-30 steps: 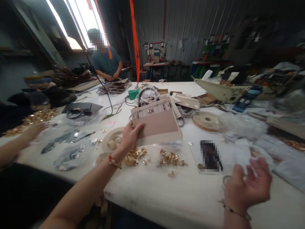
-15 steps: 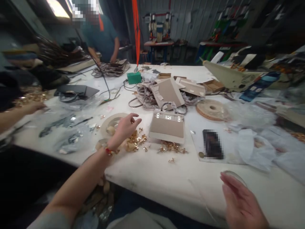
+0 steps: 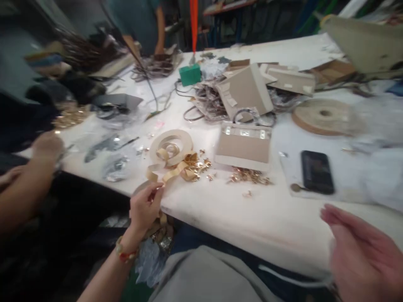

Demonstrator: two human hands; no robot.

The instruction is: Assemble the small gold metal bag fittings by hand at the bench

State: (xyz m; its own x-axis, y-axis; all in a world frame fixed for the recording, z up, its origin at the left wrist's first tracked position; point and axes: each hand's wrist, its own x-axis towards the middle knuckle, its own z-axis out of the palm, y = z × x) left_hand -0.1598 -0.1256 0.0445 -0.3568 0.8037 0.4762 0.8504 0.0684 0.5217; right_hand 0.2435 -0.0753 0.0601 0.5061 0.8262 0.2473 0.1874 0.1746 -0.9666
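Note:
My left hand (image 3: 145, 206) is at the near edge of the white table (image 3: 239, 209), fingers pinched on the loose end of a beige strip (image 3: 171, 173) that trails from a flat beige tape roll (image 3: 171, 144). Gold metal fittings (image 3: 195, 161) lie heaped beside the roll. A beige bag flap with metal hardware (image 3: 244, 146) lies flat a little further right. My right hand (image 3: 362, 256) hovers at the lower right off the table edge, fingers stretched out, holding nothing.
A black phone (image 3: 317, 171) lies on white paper at the right. A larger tan roll (image 3: 324, 115), stacked beige panels (image 3: 248, 90) and a green box (image 3: 190, 74) sit further back. Another person's hands (image 3: 44, 147) work at the left; a person in teal (image 3: 141, 21) stands beyond.
My left hand let go of the beige bag flap, which now lies on the table, and drew back to the table edge onto the strip. The view tilted down.

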